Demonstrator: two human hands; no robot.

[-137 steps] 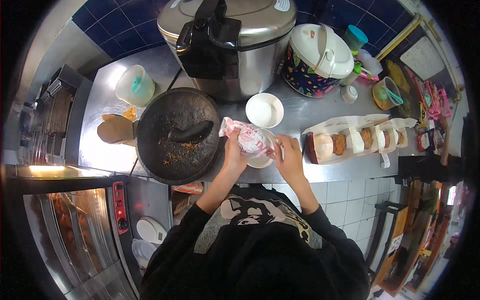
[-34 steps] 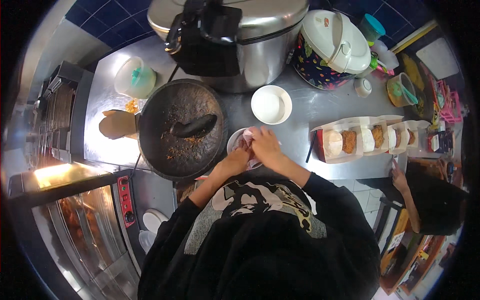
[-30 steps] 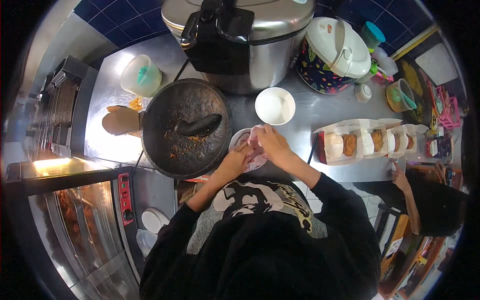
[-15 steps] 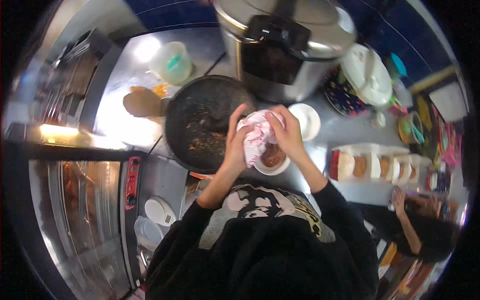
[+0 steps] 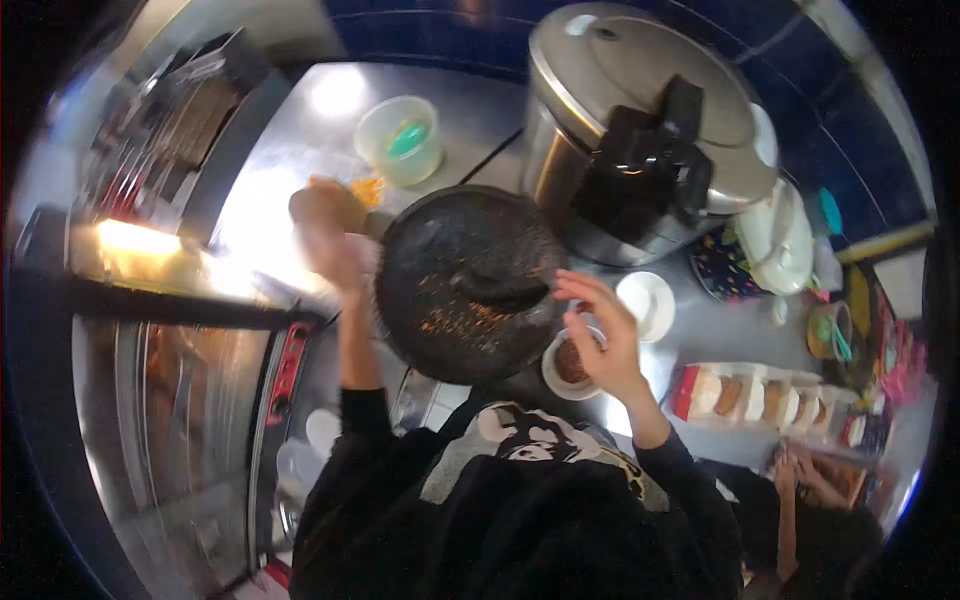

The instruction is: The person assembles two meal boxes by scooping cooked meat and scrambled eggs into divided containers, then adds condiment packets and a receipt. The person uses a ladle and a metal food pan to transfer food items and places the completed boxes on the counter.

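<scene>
A wide black mortar-like dish (image 5: 420, 320) stands in front of me, with brown crumbs and a dark elongated lump in it. My left hand (image 5: 335, 250) is at its left side, smeared by motion, against a rounded brown object; whether it grips that is unclear. Something pale and pinkish (image 5: 368, 256) shows between that hand and the dish, too blurred to name. With fingers apart, my right hand (image 5: 612, 345) is over a small white bowl (image 5: 561, 383) of brown contents. Its fingertips are near the dish's right rim, and nothing shows in its grasp.
A large steel cooker (image 5: 565, 190) stands behind the dish, beside a translucent tub (image 5: 385, 150). On the right are a white saucer (image 5: 655, 310), a lidded white pot (image 5: 775, 240) and a tray of brown pieces (image 5: 750, 412). Another person's hands (image 5: 790, 470) are at lower right.
My hands have parted: the left went left to the brown object, the right stayed near the bowl and opened. The pink-and-white cloth they both held is no longer between them. The view has shifted.
</scene>
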